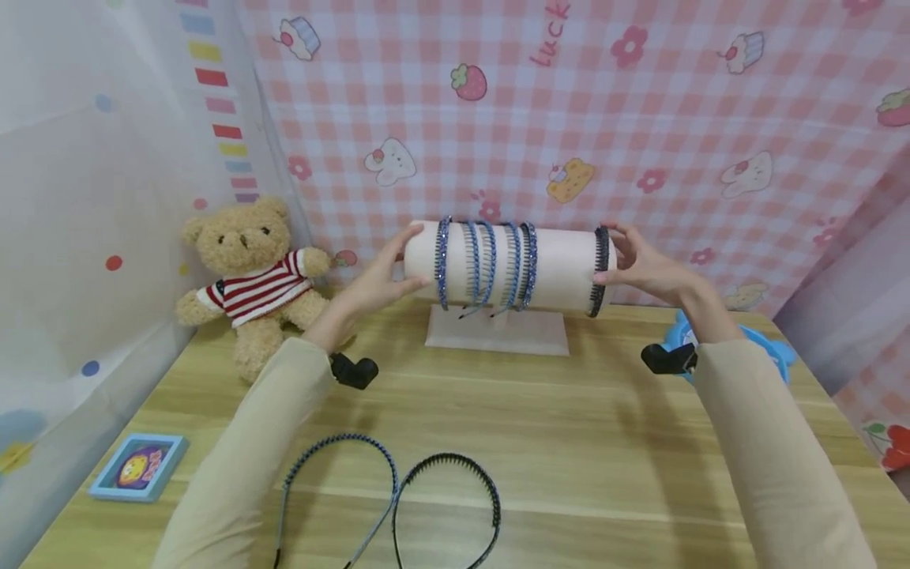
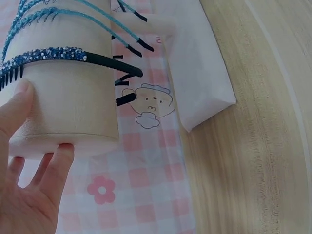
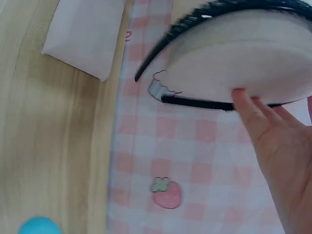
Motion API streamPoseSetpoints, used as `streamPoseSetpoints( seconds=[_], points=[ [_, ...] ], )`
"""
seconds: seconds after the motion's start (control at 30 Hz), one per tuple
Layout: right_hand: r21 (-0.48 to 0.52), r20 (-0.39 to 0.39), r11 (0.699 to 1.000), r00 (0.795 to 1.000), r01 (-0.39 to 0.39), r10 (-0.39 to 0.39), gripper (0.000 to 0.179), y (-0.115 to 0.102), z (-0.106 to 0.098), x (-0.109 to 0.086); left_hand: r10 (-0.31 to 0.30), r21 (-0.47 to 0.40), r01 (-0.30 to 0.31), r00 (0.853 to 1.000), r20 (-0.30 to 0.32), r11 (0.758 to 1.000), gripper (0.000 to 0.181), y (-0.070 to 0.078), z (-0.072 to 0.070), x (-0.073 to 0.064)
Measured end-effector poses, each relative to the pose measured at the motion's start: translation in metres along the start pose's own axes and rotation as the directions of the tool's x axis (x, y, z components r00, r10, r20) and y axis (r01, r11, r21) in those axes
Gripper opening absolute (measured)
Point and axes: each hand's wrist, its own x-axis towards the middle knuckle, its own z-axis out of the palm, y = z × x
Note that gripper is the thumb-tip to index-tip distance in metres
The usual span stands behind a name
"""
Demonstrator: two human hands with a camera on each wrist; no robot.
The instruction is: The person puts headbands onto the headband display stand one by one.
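A white padded roll [image 1: 562,265] lies sideways on a display stand [image 1: 498,328], with several headbands around it. Blue glittery and braided headbands [image 1: 488,265] sit left of centre; a black toothed headband [image 1: 601,271] circles the right end. My left hand [image 1: 380,276] holds the roll's left end, thumb on the front and other fingers against the end face. At the right end, my right hand [image 1: 643,265] has its thumb and a fingertip on the black headband. Other fingers [image 3: 248,109] touch the roll's end face; the right thumb is outside the right wrist view.
Two loose headbands, one blue [image 1: 341,437] and one black [image 1: 490,482], lie at the front of the wooden table [image 1: 569,442]. A teddy bear [image 1: 252,276] sits at left, a small blue frame [image 1: 140,468] nearer. A blue item [image 1: 771,348] is partly behind the right arm.
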Motion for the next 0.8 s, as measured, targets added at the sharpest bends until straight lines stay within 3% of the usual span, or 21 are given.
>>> streamPoseSetpoints(
  seconds=[0.23,0.4,0.6,0.8],
  points=[
    [-0.141,0.033,0.99,0.999,0.005,0.0,0.097,-0.012,-0.001,-0.002,0.014,0.015,-0.014,1.0,0.003,1.0,0.077,-0.002,-0.003,-0.002],
    [-0.271,0.063,0.963,0.998,0.014,0.003,0.107,-0.016,-0.003,-0.006,0.013,0.016,-0.013,1.0,0.018,1.0,0.078,0.001,-0.003,-0.002],
    [-0.463,0.036,0.886,0.999,0.027,-0.012,0.112,-0.023,-0.005,-0.007,-0.005,-0.004,0.005,1.0,0.02,1.0,0.078,0.003,-0.002,-0.001],
    [-0.587,0.017,0.801,0.991,0.115,-0.13,0.11,-0.031,0.002,0.001,-0.034,-0.018,0.035,0.999,0.025,0.999,0.077,0.001,-0.001,0.0]
  ],
)
